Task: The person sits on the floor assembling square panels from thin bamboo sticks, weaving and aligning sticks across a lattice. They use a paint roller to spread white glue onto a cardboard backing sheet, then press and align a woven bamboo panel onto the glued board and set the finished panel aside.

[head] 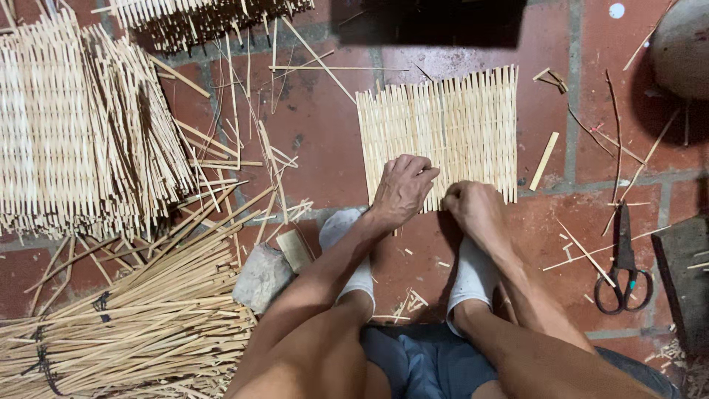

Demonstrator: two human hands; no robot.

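- Closest to me are my own bare knees and forearms, with my two feet in white socks point(360, 255) planted on the red tile floor point(317, 133).
- Just past my toes lies the woven bamboo mat point(443, 125), flat on the tiles, its slats running away from me and its near edge right under my hands.
- My left hand point(402, 188) rests knuckles-up on the near left corner of the mat, fingers curled and bunched together at the edge; whether they nip a single slat I cannot tell.
- My right hand point(473, 207) sits just beside it at the same edge, closed into a loose fist, the fingertips tucked under and hidden from me.
- The two hands are near each other but not touching.
- Off to my left stands a stack of finished mats point(74, 133), and nearer me a tied bundle of bamboo sticks point(125, 325).
- A grey stone block point(262, 277) lies beside my left foot.
- Loose splinters and short slat offcuts are scattered over the tiles between the stack and the mat.
- To my right a pair of black-handled scissors point(624, 266) lies on the floor, well apart from my hands.
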